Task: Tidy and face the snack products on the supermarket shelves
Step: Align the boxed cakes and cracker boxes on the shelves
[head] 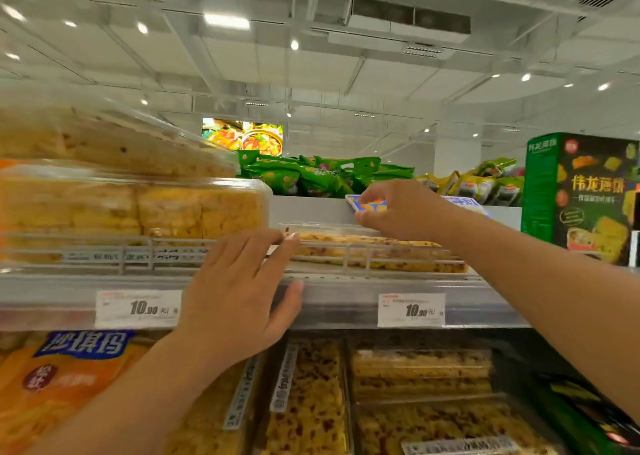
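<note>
My right hand (401,209) grips a flat snack pack with a blue and white label (372,205), held above a clear tray of yellow crispy snack bars (374,252) lying on the top shelf (346,302). My left hand (239,292) is open, its straight fingers resting on the shelf's wire front rail (138,247), close to the tray. Stacked clear boxes of yellow rice-cake snacks (138,209) fill the shelf's left side.
Green snack bags (311,174) lie piled behind the shelf. A tall green and black carton (581,198) stands at the right. Price tags reading 10.90 (410,311) hang on the shelf edge. More trays of snack bars (415,385) and an orange pack (69,385) sit on the lower shelf.
</note>
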`<state>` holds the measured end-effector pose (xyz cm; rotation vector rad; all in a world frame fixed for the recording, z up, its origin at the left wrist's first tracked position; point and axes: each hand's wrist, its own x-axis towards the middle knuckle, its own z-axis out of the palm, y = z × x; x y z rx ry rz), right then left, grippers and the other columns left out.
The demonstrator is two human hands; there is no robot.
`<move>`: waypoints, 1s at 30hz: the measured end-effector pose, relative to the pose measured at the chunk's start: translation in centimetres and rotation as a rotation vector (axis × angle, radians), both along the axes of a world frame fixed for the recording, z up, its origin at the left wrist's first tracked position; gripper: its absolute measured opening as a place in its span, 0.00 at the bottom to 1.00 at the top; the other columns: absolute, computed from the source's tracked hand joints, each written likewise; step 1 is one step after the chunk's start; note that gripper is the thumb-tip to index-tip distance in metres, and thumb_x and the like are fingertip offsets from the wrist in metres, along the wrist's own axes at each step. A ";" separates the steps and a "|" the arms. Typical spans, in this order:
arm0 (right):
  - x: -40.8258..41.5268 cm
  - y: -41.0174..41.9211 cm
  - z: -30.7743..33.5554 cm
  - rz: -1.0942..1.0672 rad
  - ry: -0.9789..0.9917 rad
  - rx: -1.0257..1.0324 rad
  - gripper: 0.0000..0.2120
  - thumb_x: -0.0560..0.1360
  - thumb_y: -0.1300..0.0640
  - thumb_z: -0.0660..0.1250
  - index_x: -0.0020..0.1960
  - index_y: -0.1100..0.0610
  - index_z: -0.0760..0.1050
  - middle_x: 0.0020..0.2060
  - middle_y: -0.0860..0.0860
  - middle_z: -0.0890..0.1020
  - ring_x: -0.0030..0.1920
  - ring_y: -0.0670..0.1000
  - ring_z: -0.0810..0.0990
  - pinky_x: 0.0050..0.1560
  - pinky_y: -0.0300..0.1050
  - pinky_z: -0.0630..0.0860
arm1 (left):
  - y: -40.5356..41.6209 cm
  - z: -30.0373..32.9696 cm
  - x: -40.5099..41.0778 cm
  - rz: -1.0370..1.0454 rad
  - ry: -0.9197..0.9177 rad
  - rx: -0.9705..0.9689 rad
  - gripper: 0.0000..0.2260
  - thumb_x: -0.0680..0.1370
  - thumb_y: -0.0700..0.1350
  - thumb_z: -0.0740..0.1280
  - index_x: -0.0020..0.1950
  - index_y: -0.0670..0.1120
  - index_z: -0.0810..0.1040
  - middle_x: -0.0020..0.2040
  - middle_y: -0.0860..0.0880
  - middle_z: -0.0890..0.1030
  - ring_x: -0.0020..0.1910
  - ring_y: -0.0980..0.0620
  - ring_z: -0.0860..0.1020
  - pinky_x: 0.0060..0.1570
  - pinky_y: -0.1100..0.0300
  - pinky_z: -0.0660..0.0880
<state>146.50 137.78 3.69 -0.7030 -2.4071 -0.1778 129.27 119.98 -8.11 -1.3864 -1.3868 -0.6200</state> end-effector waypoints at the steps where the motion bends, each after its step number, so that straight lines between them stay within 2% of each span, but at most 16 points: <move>1: -0.3 0.8 0.4 -0.015 -0.045 -0.057 0.20 0.76 0.43 0.65 0.65 0.50 0.75 0.62 0.49 0.78 0.52 0.46 0.72 0.50 0.41 0.66 | 0.1 -0.1 0.1 0.016 -0.011 0.013 0.22 0.78 0.54 0.60 0.64 0.41 0.78 0.57 0.43 0.78 0.56 0.42 0.75 0.56 0.49 0.70; 5: -0.9 3.5 1.3 -0.030 -0.117 -0.242 0.17 0.76 0.48 0.68 0.63 0.52 0.77 0.63 0.50 0.78 0.56 0.50 0.75 0.54 0.43 0.67 | 0.4 0.0 0.5 0.021 -0.036 0.053 0.21 0.75 0.54 0.62 0.61 0.41 0.79 0.52 0.44 0.78 0.51 0.42 0.75 0.53 0.50 0.69; 8: -1.1 4.6 1.4 -0.115 -0.291 -0.290 0.27 0.77 0.39 0.63 0.70 0.53 0.72 0.68 0.51 0.72 0.66 0.53 0.71 0.62 0.47 0.66 | 0.7 0.3 0.9 0.034 -0.078 0.058 0.21 0.73 0.54 0.62 0.58 0.42 0.79 0.48 0.45 0.77 0.48 0.44 0.74 0.49 0.52 0.69; 11: -1.0 5.0 1.7 -0.163 -0.335 -0.458 0.39 0.72 0.29 0.60 0.74 0.51 0.65 0.72 0.51 0.68 0.70 0.55 0.68 0.69 0.54 0.65 | 1.1 0.7 1.4 0.042 -0.117 0.064 0.18 0.71 0.53 0.62 0.54 0.43 0.78 0.45 0.47 0.75 0.45 0.45 0.72 0.46 0.51 0.69; 13: -0.8 5.0 2.1 -0.175 -0.377 -0.551 0.44 0.68 0.26 0.61 0.74 0.52 0.65 0.70 0.53 0.71 0.67 0.57 0.72 0.68 0.56 0.68 | 1.1 0.6 1.4 0.042 -0.120 0.072 0.18 0.71 0.53 0.62 0.54 0.44 0.78 0.45 0.47 0.74 0.45 0.45 0.72 0.46 0.51 0.70; 15: -0.7 4.9 2.4 -0.165 -0.411 -0.572 0.41 0.66 0.26 0.64 0.68 0.54 0.72 0.62 0.55 0.77 0.56 0.56 0.78 0.57 0.52 0.76 | 1.1 0.4 1.3 0.034 -0.122 0.079 0.17 0.71 0.53 0.63 0.54 0.44 0.77 0.45 0.48 0.74 0.45 0.46 0.71 0.46 0.52 0.70; 17: -0.5 4.5 2.8 -0.137 -0.386 -0.547 0.35 0.66 0.29 0.67 0.60 0.55 0.77 0.53 0.55 0.81 0.43 0.53 0.79 0.40 0.45 0.76 | 1.1 0.3 1.2 0.037 -0.119 0.087 0.17 0.72 0.53 0.62 0.55 0.44 0.77 0.46 0.48 0.74 0.45 0.47 0.71 0.47 0.52 0.69; 18: -0.6 4.4 3.0 -0.121 -0.358 -0.535 0.33 0.66 0.31 0.69 0.59 0.55 0.78 0.52 0.56 0.81 0.42 0.53 0.79 0.39 0.45 0.76 | 1.2 0.2 1.0 0.036 -0.116 0.092 0.17 0.72 0.53 0.62 0.55 0.44 0.77 0.46 0.48 0.74 0.45 0.46 0.71 0.47 0.52 0.68; 19: -0.6 4.3 3.1 -0.105 -0.329 -0.519 0.32 0.66 0.33 0.71 0.59 0.55 0.79 0.53 0.56 0.81 0.45 0.53 0.80 0.44 0.47 0.78 | 1.2 0.1 1.0 0.032 -0.111 0.096 0.17 0.72 0.53 0.62 0.55 0.44 0.78 0.46 0.48 0.74 0.45 0.46 0.71 0.47 0.52 0.68; 20: -0.6 4.1 3.2 -0.096 -0.296 -0.494 0.33 0.65 0.34 0.73 0.61 0.55 0.78 0.55 0.55 0.80 0.51 0.54 0.79 0.53 0.50 0.78 | 1.3 0.1 0.9 0.027 -0.105 0.099 0.18 0.72 0.53 0.63 0.55 0.44 0.78 0.46 0.47 0.74 0.45 0.45 0.71 0.47 0.51 0.68; 22: -0.6 3.5 3.2 -0.087 -0.226 -0.444 0.37 0.62 0.37 0.77 0.66 0.52 0.73 0.59 0.51 0.76 0.59 0.54 0.75 0.64 0.54 0.72 | 1.4 0.1 0.8 0.019 -0.093 0.106 0.18 0.72 0.53 0.63 0.55 0.44 0.78 0.46 0.47 0.75 0.45 0.45 0.72 0.47 0.51 0.68; 25: -0.5 2.5 3.3 -0.079 -0.199 -0.339 0.44 0.60 0.40 0.79 0.70 0.51 0.67 0.65 0.51 0.73 0.63 0.56 0.72 0.66 0.56 0.70 | 1.4 0.0 0.7 0.002 -0.073 0.125 0.17 0.72 0.53 0.63 0.55 0.43 0.78 0.46 0.46 0.75 0.45 0.44 0.73 0.46 0.50 0.68; 28: -0.3 1.4 3.1 -0.121 -0.234 -0.125 0.47 0.57 0.36 0.79 0.70 0.51 0.67 0.61 0.50 0.74 0.61 0.55 0.73 0.62 0.55 0.73 | 1.2 0.1 0.8 -0.011 -0.067 0.142 0.17 0.73 0.52 0.63 0.55 0.42 0.78 0.46 0.45 0.76 0.45 0.43 0.73 0.45 0.49 0.70; 30: -0.2 0.9 2.8 -0.121 -0.211 -0.077 0.47 0.56 0.35 0.79 0.69 0.50 0.66 0.59 0.49 0.74 0.57 0.54 0.74 0.58 0.54 0.75 | 1.1 0.1 0.8 -0.023 -0.075 0.141 0.17 0.73 0.51 0.63 0.55 0.41 0.80 0.46 0.45 0.77 0.45 0.42 0.74 0.45 0.49 0.71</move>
